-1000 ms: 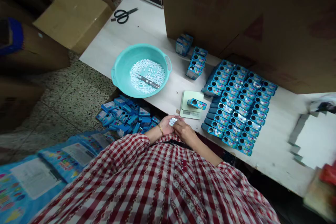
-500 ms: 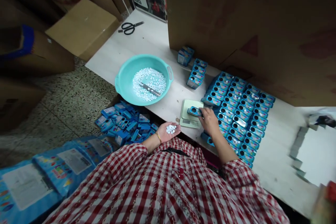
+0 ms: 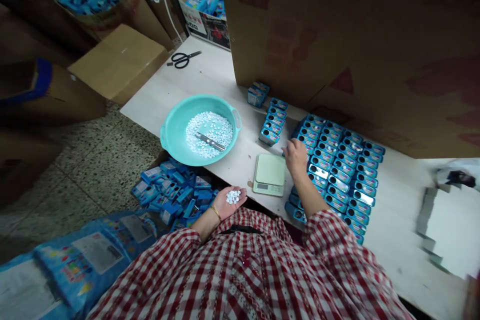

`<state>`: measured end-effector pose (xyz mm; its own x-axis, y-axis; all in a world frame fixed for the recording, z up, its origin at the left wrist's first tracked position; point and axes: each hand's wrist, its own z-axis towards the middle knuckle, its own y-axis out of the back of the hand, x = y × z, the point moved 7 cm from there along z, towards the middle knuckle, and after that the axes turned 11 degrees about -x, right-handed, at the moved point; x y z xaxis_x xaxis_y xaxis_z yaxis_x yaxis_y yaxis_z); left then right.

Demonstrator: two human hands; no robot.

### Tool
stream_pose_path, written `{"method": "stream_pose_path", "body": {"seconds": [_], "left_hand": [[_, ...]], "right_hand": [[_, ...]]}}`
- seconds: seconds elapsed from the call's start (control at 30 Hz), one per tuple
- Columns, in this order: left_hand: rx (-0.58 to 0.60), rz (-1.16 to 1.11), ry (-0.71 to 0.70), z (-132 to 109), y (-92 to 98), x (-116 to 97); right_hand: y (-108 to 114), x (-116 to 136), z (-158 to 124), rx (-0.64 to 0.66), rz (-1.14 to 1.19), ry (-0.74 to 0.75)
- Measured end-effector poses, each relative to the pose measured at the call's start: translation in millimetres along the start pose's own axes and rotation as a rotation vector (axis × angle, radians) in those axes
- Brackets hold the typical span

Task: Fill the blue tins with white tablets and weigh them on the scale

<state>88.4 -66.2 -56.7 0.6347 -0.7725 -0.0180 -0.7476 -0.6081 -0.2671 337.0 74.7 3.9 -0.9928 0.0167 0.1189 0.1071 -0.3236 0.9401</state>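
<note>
- Pale white-topped worktable [image 3: 397, 230] crosses a dim room, with a tall brown cardboard carton [image 3: 337, 55] standing along its far edge.
- Small, round white pellets [image 3: 233, 196] lie heaped on the upturned palm of the left hand [image 3: 225, 203], its fingers open and extended, at the table's near edge.
- To hold the pellets well, that palm should stay level and slightly cupped; a tilt would probably let some roll off.
- Just beyond sits a square, pale-green plastic scale [image 3: 270, 172], its plate bare; the right forearm had best keep from bumping it.
- Beside the scale's far right corner, the right hand [image 3: 296, 157] reaches in next to close-packed rows of blue, rectangular boxes [image 3: 333, 193] with round openings on top. Its fingers are bent; I cannot tell whether they grip a box, since the hand hides it.
- Among such tight rows, a slow, upright movement should keep neighbouring boxes standing.
- Left of the scale, an oval turquoise plastic basin [image 3: 173, 127] holds more white pellets and a flat metal piece [image 3: 210, 141].
- Half a second ago a blue box lay on the scale under the right hand's fingers; now it is gone from the plate and that hand has moved farther away. The left hand's heap remains.
</note>
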Motion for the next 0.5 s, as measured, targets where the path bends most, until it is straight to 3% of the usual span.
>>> {"method": "stream_pose_path", "body": {"seconds": [0.13, 0.27, 0.37, 0.5], "left_hand": [[0.048, 0.036, 0.048, 2.8, -10.8, 7.8], [0.074, 0.094, 0.07, 2.6, -20.6, 12.0], [0.095, 0.101, 0.059, 4.0, -23.2, 10.4], [0.102, 0.123, 0.072, 7.4, -25.6, 13.9]], "right_hand": [[11.1, -32.4, -29.5, 0.071, -0.155, 0.014], [11.7, -35.7, -34.9, 0.092, -0.218, 0.072], [32.4, -24.1, -39.7, 0.051, -0.22, 0.114], [56.1, 16.1, -55.8, 0.083, -0.149, 0.246]]}}
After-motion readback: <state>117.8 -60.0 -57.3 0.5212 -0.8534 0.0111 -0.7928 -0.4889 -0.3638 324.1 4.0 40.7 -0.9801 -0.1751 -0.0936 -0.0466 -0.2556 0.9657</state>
